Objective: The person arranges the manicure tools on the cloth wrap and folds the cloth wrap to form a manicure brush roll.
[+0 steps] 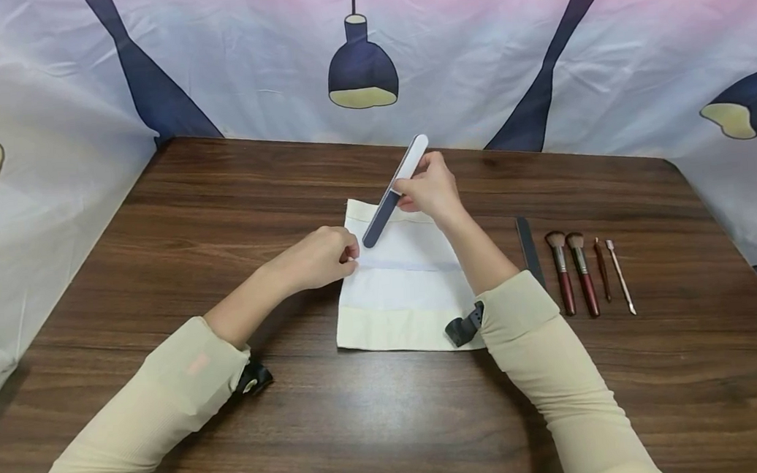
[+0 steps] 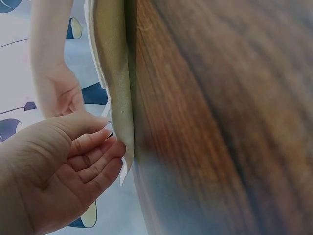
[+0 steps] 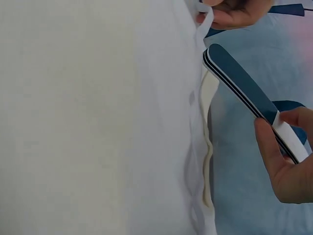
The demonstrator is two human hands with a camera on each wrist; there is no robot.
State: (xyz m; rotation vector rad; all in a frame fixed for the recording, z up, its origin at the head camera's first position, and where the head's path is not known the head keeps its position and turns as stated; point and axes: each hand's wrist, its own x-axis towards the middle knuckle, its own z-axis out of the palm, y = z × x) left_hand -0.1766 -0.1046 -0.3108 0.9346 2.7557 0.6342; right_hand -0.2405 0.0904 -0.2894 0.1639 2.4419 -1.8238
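Note:
A white and cream cloth pouch [image 1: 392, 294] lies on the wooden table in the head view. At its left edge my left hand [image 1: 317, 259] pinches the fabric between thumb and curled fingers, which the left wrist view shows close to the cloth edge [image 2: 117, 98]. Above the pouch's far part, my right hand [image 1: 433, 190] grips a nail buffer [image 1: 384, 218], half dark blue and half white. The buffer slants, its dark end pointing down toward the left hand. In the right wrist view, thumb and fingers hold the nail buffer [image 3: 242, 81] near its middle, apart from the cloth.
Right of the pouch lie a dark nail file [image 1: 529, 248], partly behind the right forearm, two red-handled makeup brushes [image 1: 563, 275], a thin brown tool [image 1: 603, 272] and a metal cuticle pusher [image 1: 621, 278]. A lamp-printed curtain [image 1: 261, 69] hangs behind the table [image 1: 187, 228].

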